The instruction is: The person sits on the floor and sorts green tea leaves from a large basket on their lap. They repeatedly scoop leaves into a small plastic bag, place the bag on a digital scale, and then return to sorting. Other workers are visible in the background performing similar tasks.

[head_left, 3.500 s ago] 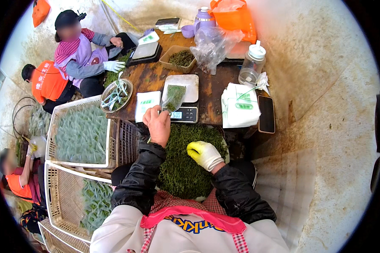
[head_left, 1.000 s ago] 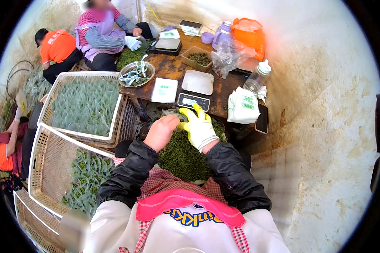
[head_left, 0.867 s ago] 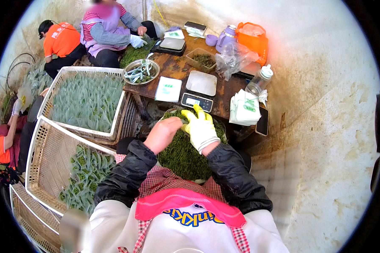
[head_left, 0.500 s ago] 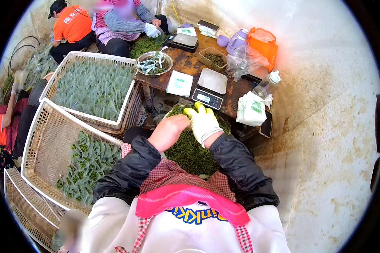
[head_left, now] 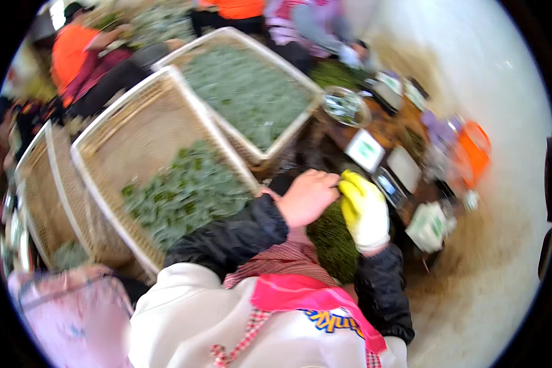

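Note:
My bare left hand (head_left: 308, 197) is closed, its fingertips meeting those of my right hand (head_left: 364, 211), which wears a white glove with yellow fingers. Both hands are pinched together, and whatever lies between them is too small or blurred to make out. Below them, a heap of small green pieces (head_left: 330, 242) sits close to my lap, partly covered by my hands and forearms. Left of my left hand is a white-rimmed crate (head_left: 119, 211) with many small clear bags of green stuff (head_left: 187, 196) at its near end.
A fuller crate (head_left: 316, 92) of bags stands beyond. On the brown table at right are a scale (head_left: 389, 187), a stack of bags (head_left: 365, 151), a metal bowl (head_left: 346, 107), a white pack (head_left: 427, 227) and an orange bag (head_left: 474, 153). Other people sit at the back and left.
My view has swung left, so crates and table appear shifted right and tilted. The hands stay together over the green heap. A person in pink at lower left has come into view.

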Demonstrator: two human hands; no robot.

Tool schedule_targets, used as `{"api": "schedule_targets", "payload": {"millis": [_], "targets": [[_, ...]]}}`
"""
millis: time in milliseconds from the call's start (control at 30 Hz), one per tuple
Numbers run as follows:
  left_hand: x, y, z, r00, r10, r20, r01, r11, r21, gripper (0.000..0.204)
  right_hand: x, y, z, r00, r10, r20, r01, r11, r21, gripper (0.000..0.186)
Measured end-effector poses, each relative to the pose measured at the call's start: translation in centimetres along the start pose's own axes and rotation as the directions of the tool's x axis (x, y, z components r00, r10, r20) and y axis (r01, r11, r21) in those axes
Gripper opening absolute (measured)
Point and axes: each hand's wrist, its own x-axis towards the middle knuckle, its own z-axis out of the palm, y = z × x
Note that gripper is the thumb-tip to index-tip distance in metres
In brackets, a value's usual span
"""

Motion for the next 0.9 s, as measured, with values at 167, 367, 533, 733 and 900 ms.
{"api": "schedule_targets", "payload": {"millis": [167, 367, 533, 733, 900], "targets": [[-6.7, -5.8, -5.5, 0.938, -0.216, -0.271, 0.257, 0.958, 0.126, 0.006, 1.6, -5.0, 0.1, 0.995, 0.03, -0.095, -0.001, 0.957, 0.291, 0.038], [-21.4, -18.0, -13.6, 0.67, -0.406, -0.622, 0.733, 0.498, 0.464, 0.01, -3.3, -2.0, 2.4, 0.972, 0.227, 0.066, -0.234, 0.88, 0.415, 0.033], [-37.3, -25.8, -12.9, 0.225, -0.974, -0.022, 0.736, 0.155, 0.659, 0.013, -7.5, -0.7, 3.7, 0.899, 0.404, 0.168, -0.43, 0.743, 0.513, 0.032], [-34.2, -25.8, -12.8, 0.168, -0.982, 0.082, 0.427, 0.148, 0.892, 0.022, -9.9, -1.2, 3.7, 0.899, 0.39, 0.199, -0.438, 0.79, 0.43, 0.024], [-13.2, -16.3, -9.2, 0.72, -0.692, -0.043, 0.489, 0.463, 0.739, 0.007, -11.5, -0.6, 4.1, 0.901, 0.369, 0.229, -0.434, 0.786, 0.439, 0.022]]}}
